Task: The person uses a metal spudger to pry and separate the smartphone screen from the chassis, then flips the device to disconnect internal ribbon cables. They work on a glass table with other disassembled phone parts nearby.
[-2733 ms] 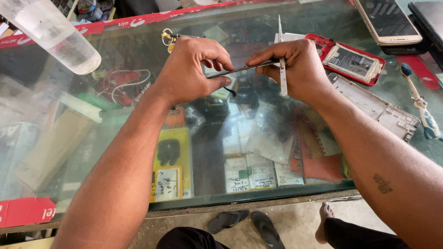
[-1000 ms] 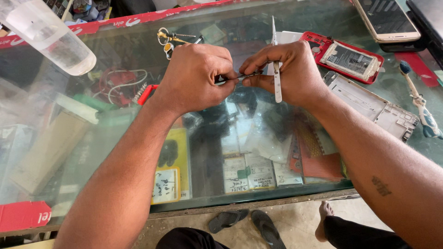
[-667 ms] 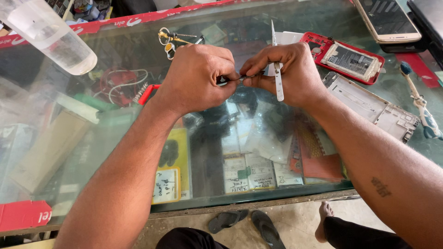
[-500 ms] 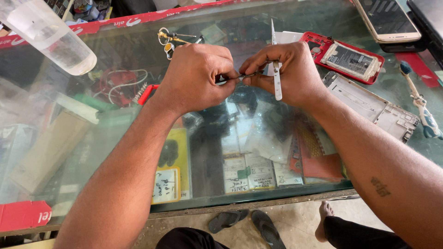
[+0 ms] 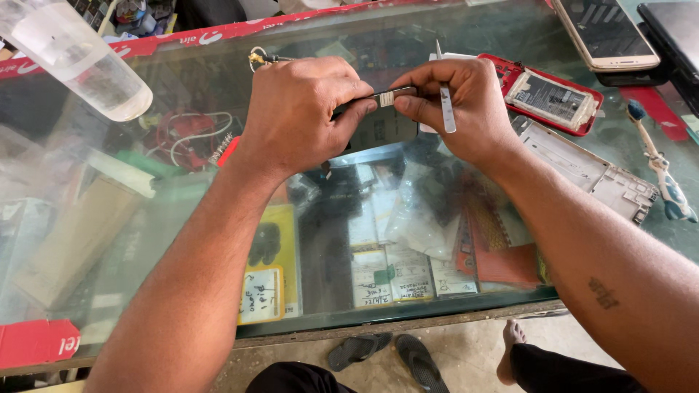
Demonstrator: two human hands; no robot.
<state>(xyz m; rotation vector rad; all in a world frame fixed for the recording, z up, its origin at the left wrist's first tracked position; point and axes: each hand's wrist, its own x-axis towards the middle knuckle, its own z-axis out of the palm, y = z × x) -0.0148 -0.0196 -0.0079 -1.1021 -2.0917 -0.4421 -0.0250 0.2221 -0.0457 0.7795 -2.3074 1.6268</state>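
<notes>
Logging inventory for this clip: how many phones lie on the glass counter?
3: an opened phone in a red case beside the right hand, a gold phone top right, a dark one at the corner, cut off.

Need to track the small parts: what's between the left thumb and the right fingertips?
In the head view, a thin dark strip with a small silvery end spans from left hand to right hand.

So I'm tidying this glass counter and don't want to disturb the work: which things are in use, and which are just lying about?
In use:
- thin dark flat part with a small pale tab, pinched between left hand and right hand
- metal tweezers, tucked in the right hand

Lying about:
- opened phone in red case
- bare white phone frame
- blue-handled toothbrush
- clear plastic bottle
</notes>
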